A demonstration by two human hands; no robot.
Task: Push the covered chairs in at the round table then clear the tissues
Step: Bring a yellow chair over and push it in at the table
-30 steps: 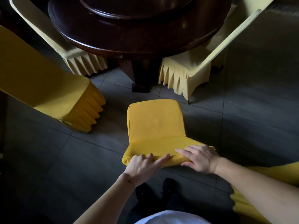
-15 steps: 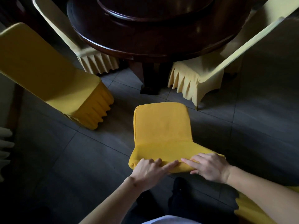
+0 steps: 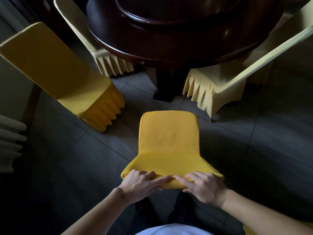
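The person's left hand (image 3: 141,184) and right hand (image 3: 204,187) are both resting on the top edge of the backrest of a bright yellow fabric-covered chair (image 3: 168,143), fingers draped over the far side and thumbs on the near side, so each grip is lightly clenched around the cloth-wrapped backrest rather than released. The chair is standing in the near middle of the dark tiled floor (image 3: 67,167), its seat pointing toward the pedestal of the dark polished round wooden tabletop (image 3: 169,48), but with a clear strip of floor between its front edge and the pedestal.

Compared with the views a moment earlier, the chair and the table are filling more of the view and the table edge is sitting nearer the seat, which suggests the person is stepping forward and the chair is travelling with them. The hands are keeping the same hold throughout. That reads as the push being under way but not finished.

A second yellow skirted chair (image 3: 71,82) is standing at the left, angled and clear of the table, so it probably needs pushing in too. Two paler cream-yellow covered chairs, one far left (image 3: 105,60) and one at the right (image 3: 218,87), are already tucked against the table rim. No tissues are visible in this view
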